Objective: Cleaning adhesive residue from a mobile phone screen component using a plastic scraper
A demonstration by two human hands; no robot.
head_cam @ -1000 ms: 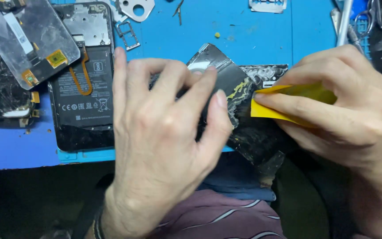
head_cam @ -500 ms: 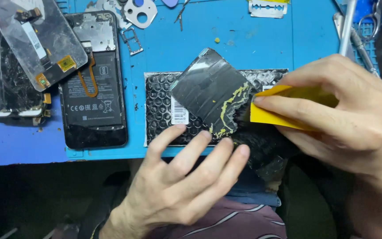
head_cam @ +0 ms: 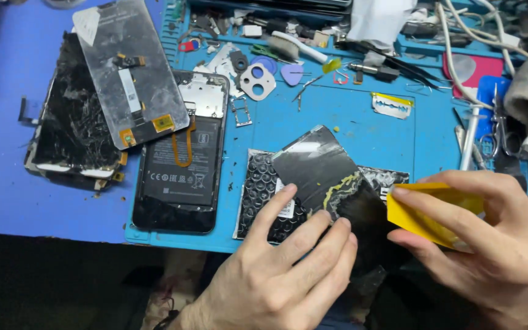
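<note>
Fingers (head_cam: 459,211) on flat yellow scraper (head_cam: 426,215)

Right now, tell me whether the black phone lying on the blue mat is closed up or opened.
Opened. The black phone lies with its back cover off: battery, orange flex cable and metal shield are exposed.

Broken phone screens and a bubble-wrap pouch are crowding a blue tabletop (head_cam: 25,208).

A shattered black screen (head_cam: 74,131) is lying at far left, with a grey display panel (head_cam: 131,70) leaning across it, yellow tabs at its lower edge. Near the front edge, a black bubble-wrap pouch (head_cam: 264,189) with a small white label (head_cam: 286,208) is sitting under a dark, glue-streaked panel (head_cam: 316,168).
</note>
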